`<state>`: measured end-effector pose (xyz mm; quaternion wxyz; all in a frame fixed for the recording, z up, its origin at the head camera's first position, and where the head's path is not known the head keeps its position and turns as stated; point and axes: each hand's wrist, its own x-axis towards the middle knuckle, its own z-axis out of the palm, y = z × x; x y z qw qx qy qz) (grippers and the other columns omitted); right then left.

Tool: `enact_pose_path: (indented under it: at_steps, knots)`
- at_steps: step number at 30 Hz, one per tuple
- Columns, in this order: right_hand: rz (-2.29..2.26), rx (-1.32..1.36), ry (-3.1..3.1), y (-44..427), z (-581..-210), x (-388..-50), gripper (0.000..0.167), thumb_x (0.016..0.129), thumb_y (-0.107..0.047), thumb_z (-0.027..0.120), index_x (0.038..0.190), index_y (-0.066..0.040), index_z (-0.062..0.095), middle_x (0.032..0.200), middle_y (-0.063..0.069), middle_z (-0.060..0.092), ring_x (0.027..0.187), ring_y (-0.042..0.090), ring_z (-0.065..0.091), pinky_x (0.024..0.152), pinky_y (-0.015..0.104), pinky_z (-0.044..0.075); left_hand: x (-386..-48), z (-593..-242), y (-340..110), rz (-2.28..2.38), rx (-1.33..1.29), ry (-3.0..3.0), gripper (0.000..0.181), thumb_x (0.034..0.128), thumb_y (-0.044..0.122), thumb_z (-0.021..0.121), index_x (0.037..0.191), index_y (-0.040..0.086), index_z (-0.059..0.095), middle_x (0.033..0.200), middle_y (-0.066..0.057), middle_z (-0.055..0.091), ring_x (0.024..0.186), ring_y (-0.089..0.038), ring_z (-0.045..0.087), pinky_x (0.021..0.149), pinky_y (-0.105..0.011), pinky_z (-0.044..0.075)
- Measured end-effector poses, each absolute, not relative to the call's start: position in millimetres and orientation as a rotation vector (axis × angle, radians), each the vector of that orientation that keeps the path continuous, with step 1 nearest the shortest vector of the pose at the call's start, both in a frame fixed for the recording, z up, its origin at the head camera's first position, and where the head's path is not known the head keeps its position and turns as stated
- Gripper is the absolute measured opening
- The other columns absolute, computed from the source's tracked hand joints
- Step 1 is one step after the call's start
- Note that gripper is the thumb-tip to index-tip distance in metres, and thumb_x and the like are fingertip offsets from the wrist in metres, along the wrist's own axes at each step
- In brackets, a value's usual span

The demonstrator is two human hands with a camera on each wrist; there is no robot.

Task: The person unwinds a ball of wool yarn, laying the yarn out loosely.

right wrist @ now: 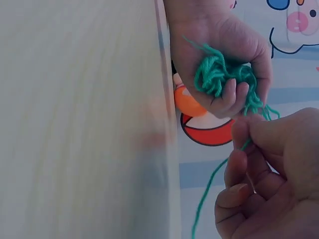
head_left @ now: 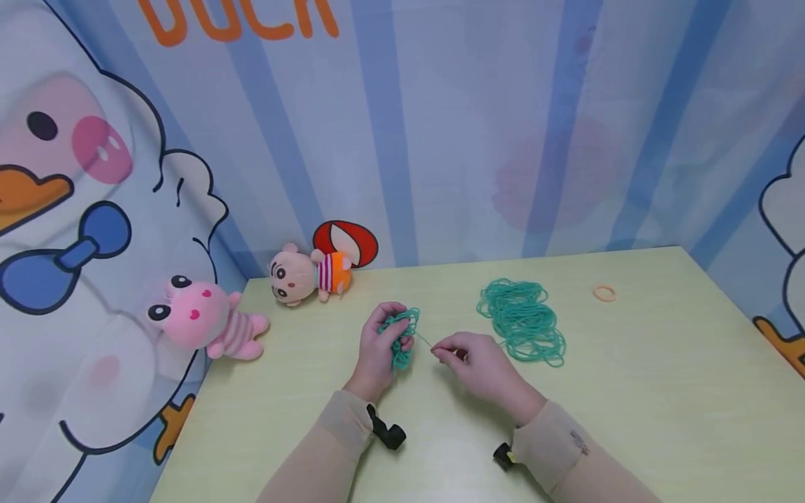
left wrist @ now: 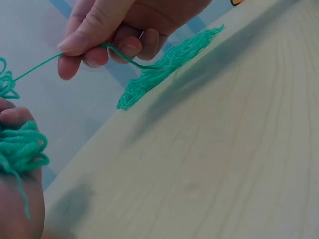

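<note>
My left hand [head_left: 376, 353] grips a small bundle of green yarn [head_left: 402, 349], its fingers curled round the loops in the right wrist view too [right wrist: 212, 74]. To its right, my right hand [head_left: 481, 367] pinches a single green strand between thumb and forefinger. That strand runs taut from the bundle to the pinch in the left wrist view [left wrist: 37, 68], then trails on toward a larger loose pile of green yarn [head_left: 525, 321], which lies on the table behind and right of my right hand.
A pink plush toy [head_left: 210, 318] lies at the table's left edge. Near the back edge lies a plush toy in orange and stripes [head_left: 308, 274]. An orange ring [head_left: 604, 293] rests right of the yarn pile. A printed curtain [head_left: 465, 126] hangs behind the table [head_left: 660, 405].
</note>
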<state>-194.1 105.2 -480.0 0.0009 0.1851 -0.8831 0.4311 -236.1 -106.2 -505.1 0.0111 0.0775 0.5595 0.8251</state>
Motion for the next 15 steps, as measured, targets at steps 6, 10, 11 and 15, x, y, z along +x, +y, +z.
enact_pose_path:
  at_steps: [6,10,11,15]
  knots:
    - [1.340,0.487,-2.752,131.5,-473.4,-188.4,0.018,0.109,-0.022,0.070,0.119,-0.014,0.083,0.104,-0.003,0.080,0.086,0.012,0.063,0.071,0.026,0.052,-236.7,-505.6,-105.6,2.569,0.214,1.770,0.014,0.1051,0.008,0.061,0.117,0.015,0.062,0.100,0.002,0.059,0.071,-0.012,0.052,0.060,-0.021,0.048]
    - [1.333,0.448,-2.677,158.6,-471.3,-188.0,0.018,0.109,-0.020,0.070,0.119,-0.011,0.082,0.102,0.004,0.080,0.081,0.014,0.060,0.069,0.025,0.051,-238.0,-505.7,-105.8,2.569,0.163,1.797,0.015,0.1051,0.009,0.061,0.117,0.017,0.064,0.099,0.003,0.060,0.071,-0.012,0.053,0.060,-0.021,0.048]
    - [1.329,0.439,-2.654,165.7,-471.3,-188.4,0.018,0.109,-0.020,0.070,0.118,-0.010,0.082,0.102,0.006,0.081,0.080,0.013,0.060,0.070,0.025,0.051,-238.4,-505.9,-106.0,2.574,0.148,1.797,0.015,0.1049,0.009,0.061,0.117,0.017,0.064,0.099,0.004,0.060,0.070,-0.012,0.052,0.059,-0.021,0.047]
    - [1.319,0.397,-2.600,194.4,-472.3,-190.0,0.019,0.109,-0.019,0.070,0.119,-0.007,0.080,0.102,0.009,0.081,0.078,0.009,0.058,0.071,0.022,0.051,-238.9,-506.4,-107.0,2.599,0.119,1.779,0.015,0.1049,0.008,0.059,0.116,0.016,0.065,0.096,0.003,0.059,0.067,-0.012,0.050,0.056,-0.021,0.043]
